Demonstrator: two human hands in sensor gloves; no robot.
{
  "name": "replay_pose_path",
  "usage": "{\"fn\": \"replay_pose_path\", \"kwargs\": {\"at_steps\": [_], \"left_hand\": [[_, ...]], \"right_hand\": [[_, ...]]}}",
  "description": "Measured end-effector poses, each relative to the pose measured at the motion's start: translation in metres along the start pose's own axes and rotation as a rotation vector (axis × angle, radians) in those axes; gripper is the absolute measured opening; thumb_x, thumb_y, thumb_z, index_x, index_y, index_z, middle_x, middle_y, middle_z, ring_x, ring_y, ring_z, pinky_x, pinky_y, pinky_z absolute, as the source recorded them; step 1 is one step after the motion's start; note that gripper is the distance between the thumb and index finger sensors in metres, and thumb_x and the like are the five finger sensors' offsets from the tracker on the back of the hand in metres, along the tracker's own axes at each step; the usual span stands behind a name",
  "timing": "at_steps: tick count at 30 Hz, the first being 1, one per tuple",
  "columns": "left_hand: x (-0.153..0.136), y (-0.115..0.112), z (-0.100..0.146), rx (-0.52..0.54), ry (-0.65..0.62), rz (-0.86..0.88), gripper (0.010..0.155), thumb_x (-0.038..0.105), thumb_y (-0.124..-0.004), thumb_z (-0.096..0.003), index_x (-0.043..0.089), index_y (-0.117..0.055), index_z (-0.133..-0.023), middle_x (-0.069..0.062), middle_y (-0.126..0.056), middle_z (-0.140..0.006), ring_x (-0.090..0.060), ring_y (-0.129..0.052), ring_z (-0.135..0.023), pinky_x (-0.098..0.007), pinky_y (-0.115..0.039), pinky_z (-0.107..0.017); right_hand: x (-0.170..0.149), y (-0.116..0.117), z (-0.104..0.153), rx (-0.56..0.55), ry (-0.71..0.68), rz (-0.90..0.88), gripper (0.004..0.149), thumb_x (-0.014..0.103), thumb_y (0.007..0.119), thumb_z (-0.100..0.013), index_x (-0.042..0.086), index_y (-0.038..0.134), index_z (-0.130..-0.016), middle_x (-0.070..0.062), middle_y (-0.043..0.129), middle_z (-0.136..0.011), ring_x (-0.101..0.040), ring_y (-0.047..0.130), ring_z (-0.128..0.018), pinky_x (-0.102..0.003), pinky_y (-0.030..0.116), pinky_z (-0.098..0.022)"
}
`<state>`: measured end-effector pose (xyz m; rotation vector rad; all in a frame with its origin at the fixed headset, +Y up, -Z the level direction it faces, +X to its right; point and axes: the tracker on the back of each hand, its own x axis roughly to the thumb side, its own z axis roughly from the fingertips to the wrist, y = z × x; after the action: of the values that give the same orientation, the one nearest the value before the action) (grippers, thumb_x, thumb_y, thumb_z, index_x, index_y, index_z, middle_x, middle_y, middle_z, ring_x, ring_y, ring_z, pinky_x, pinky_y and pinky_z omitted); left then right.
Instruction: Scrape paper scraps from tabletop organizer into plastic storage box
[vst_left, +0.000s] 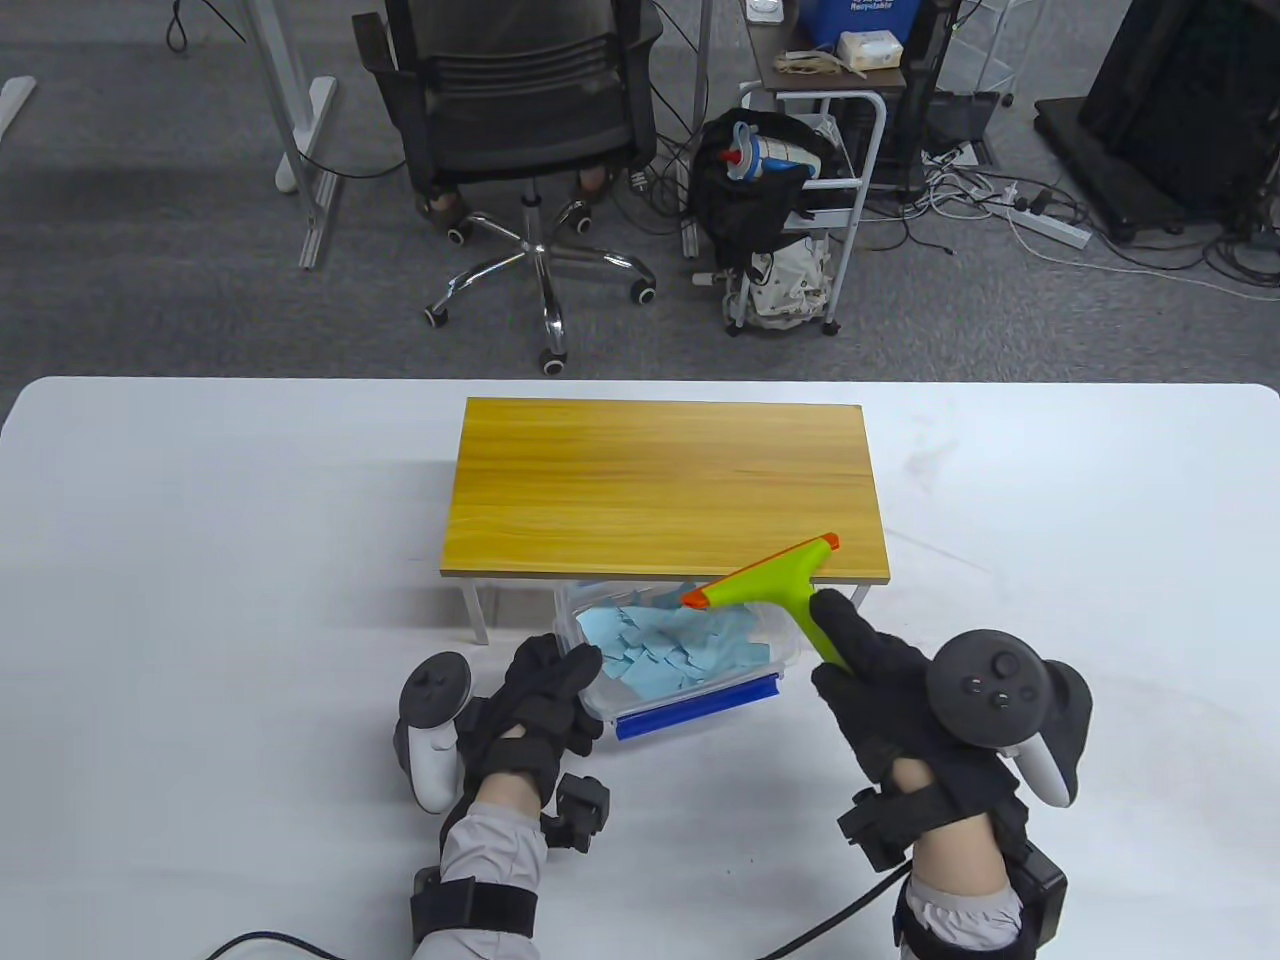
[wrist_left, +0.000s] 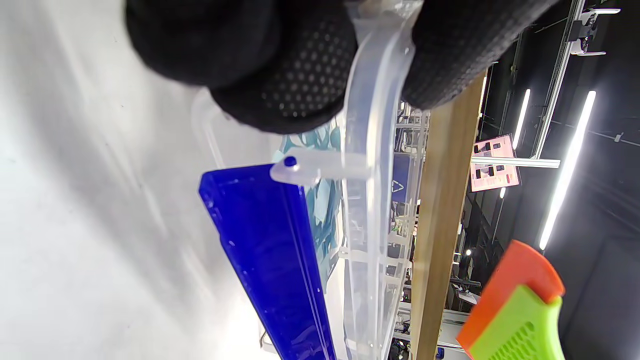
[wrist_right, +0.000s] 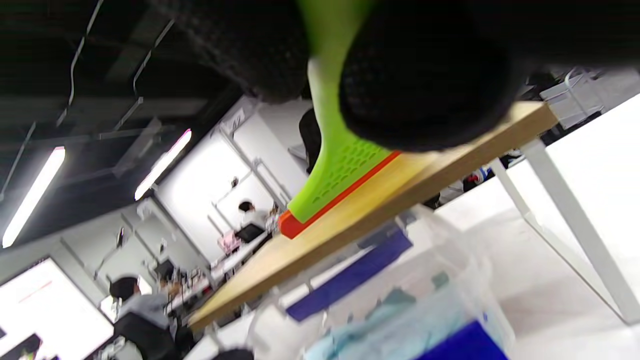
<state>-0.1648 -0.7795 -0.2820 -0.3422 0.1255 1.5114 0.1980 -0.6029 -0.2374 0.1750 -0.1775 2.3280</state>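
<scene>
While the light blue paper scraps (vst_left: 672, 648) lie heaped inside the clear plastic storage box (vst_left: 785, 645), that box sits on the white table (vst_left: 200, 560), partly under the front edge of the wooden-topped tabletop organizer (vst_left: 665, 488), with a blue latch (vst_left: 697, 707) along its near side. No readable writing shows on any of them. The left hand (vst_left: 540, 700) pinches the box's near-left rim, fingers (wrist_left: 295, 80) closed on either side of the clear wall. The right hand (vst_left: 890, 680) grips the green handle of an orange-edged scraper (vst_left: 765, 580), whose blade lies over the organizer's front edge above the box.
</scene>
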Motion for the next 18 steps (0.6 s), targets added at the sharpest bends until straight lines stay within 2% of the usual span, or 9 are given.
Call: {"fn": "replay_pose_path", "kwargs": {"at_steps": [5, 10, 13, 18], "left_hand": [[0.002, 0.009, 0.005, -0.017, 0.006, -0.023, 0.066, 0.046, -0.079, -0.0612, 0.009, -0.043, -0.103, -0.019, -0.066, -0.083, -0.021, -0.095, -0.037, -0.029, -0.087, -0.025], [0.005, 0.019, 0.010, -0.033, 0.017, -0.078, 0.066, 0.045, -0.081, -0.0604, 0.009, -0.045, -0.102, -0.019, -0.067, -0.081, -0.022, -0.095, -0.035, -0.029, -0.087, -0.023], [0.007, 0.025, 0.012, -0.051, 0.029, -0.113, 0.066, 0.045, -0.082, -0.0598, 0.008, -0.046, -0.102, -0.019, -0.068, -0.081, -0.022, -0.095, -0.034, -0.029, -0.087, -0.022], [0.006, 0.032, 0.013, -0.071, 0.052, -0.121, 0.066, 0.044, -0.083, -0.0593, 0.008, -0.048, -0.102, -0.020, -0.069, -0.080, -0.022, -0.095, -0.033, -0.030, -0.087, -0.021]], "right_hand": [[-0.029, -0.018, -0.002, -0.140, 0.061, -0.097, 0.058, 0.024, 0.085, -0.048, 0.010, 0.066, -0.101, -0.039, 0.084, -0.072, -0.035, 0.101, -0.027, -0.041, 0.089, -0.013], [-0.074, -0.029, -0.006, -0.317, 0.162, -0.177, 0.058, 0.025, 0.084, -0.049, 0.010, 0.063, -0.101, -0.038, 0.083, -0.073, -0.035, 0.100, -0.029, -0.040, 0.088, -0.015], [-0.105, -0.028, -0.010, -0.389, 0.215, -0.210, 0.058, 0.025, 0.083, -0.050, 0.010, 0.062, -0.102, -0.038, 0.081, -0.075, -0.035, 0.100, -0.031, -0.041, 0.088, -0.016], [-0.149, -0.010, -0.015, -0.469, 0.302, -0.209, 0.059, 0.024, 0.082, -0.050, 0.011, 0.059, -0.103, -0.038, 0.078, -0.077, -0.036, 0.099, -0.034, -0.042, 0.088, -0.019]]}}
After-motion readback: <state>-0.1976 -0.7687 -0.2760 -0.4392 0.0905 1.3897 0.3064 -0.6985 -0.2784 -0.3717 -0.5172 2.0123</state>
